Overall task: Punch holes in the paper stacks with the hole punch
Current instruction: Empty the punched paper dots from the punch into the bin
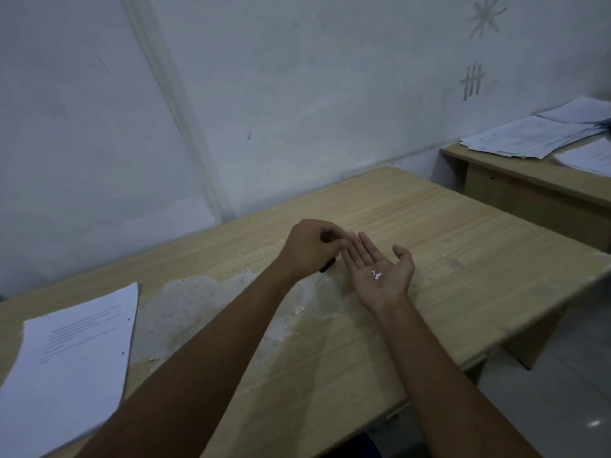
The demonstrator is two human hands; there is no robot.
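Fingers [358,251] of the right hand [380,272] spread flat, palm up, cradling a few white paper bits [376,275]. Left hand [312,247] curled, fingertips pinched together just beside those fingers, over a dark object [327,266], mostly hidden, unidentifiable. Punched paper stack [66,361] at the worktop's near-left edge, well apart from both hands. Bare wood-grain worktop [446,259] toward the far-right corner; peeled patch [205,299] centrally. Pale wall [297,94] behind; second desk [529,190] with papers [529,137].

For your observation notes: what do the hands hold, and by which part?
The right hand cradles paper bits on its open palm; whether the left hand holds anything cannot be told.
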